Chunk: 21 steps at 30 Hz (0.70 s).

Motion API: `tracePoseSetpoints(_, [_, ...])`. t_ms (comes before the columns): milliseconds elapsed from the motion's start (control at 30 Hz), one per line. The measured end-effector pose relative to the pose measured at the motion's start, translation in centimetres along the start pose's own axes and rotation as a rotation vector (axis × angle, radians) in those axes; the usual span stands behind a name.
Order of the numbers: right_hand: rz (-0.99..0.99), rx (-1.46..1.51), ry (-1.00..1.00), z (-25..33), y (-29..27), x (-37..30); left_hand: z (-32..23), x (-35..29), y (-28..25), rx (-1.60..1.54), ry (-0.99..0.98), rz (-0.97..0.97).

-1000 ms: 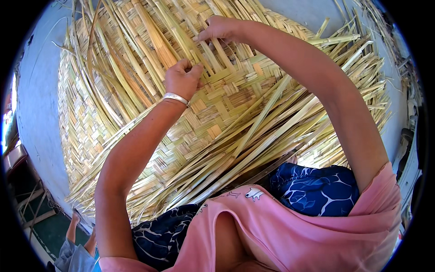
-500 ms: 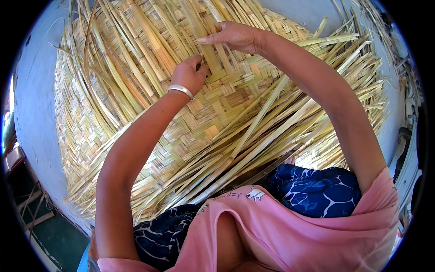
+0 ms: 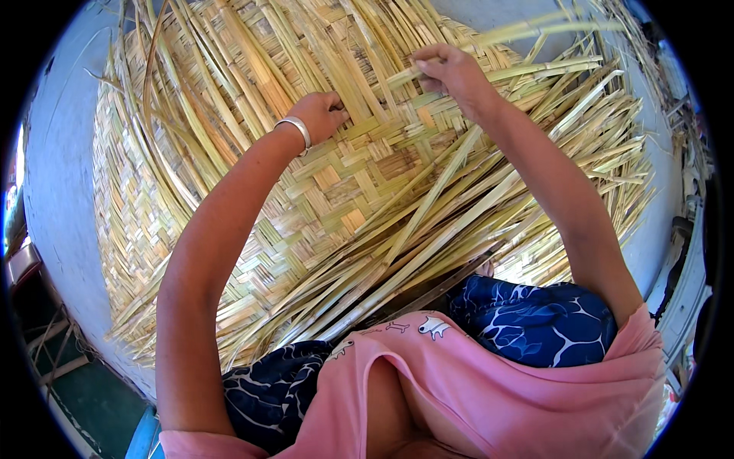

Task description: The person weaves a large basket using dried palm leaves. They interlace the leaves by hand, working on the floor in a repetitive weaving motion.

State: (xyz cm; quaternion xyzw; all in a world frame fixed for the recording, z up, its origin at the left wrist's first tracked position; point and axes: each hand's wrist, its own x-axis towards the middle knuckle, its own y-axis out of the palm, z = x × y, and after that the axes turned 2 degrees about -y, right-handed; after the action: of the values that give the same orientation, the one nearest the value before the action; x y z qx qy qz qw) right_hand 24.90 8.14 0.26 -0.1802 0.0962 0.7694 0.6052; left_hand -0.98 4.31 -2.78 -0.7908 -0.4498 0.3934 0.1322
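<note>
A large woven mat (image 3: 329, 180) of split, pale yellow-green plant strips spreads in front of me. My left hand (image 3: 317, 116), with a silver bangle at its wrist, rests on the weave with curled fingers. What its fingertips pinch is hidden. To its right, my right hand (image 3: 459, 83) is raised over the mat's far part, thumb and fingers closed on a long, flat strip (image 3: 527, 30). That strip runs from just left of the fingers out past the mat's far right edge, its outer end blurred. Unwoven strip ends (image 3: 252, 73) stand out beyond my left hand.
A thick spread of loose strips (image 3: 428, 229) crosses the mat's near right side, close to my lap. Blue-grey floor (image 3: 65, 176) surrounds the mat. More plant scraps (image 3: 669, 99) lie at the far right, and sticks (image 3: 65, 367) at the lower left.
My right hand has moved right and slightly nearer, and a long strip now swings out to the right in it. My left hand has shifted only a little.
</note>
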Motion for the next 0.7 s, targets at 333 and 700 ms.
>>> tracePoseSetpoints(333, [-0.167, -0.240, 0.036, -0.8, 0.4, -0.6, 0.9, -4.9, 3.3, 0.166, 0.191, -0.520])
tracePoseSetpoints(700, [-0.196, -0.410, -0.164, -1.6, 0.9, -3.1, 1.8, -6.7, 4.6, 0.827, 0.434, -0.428])
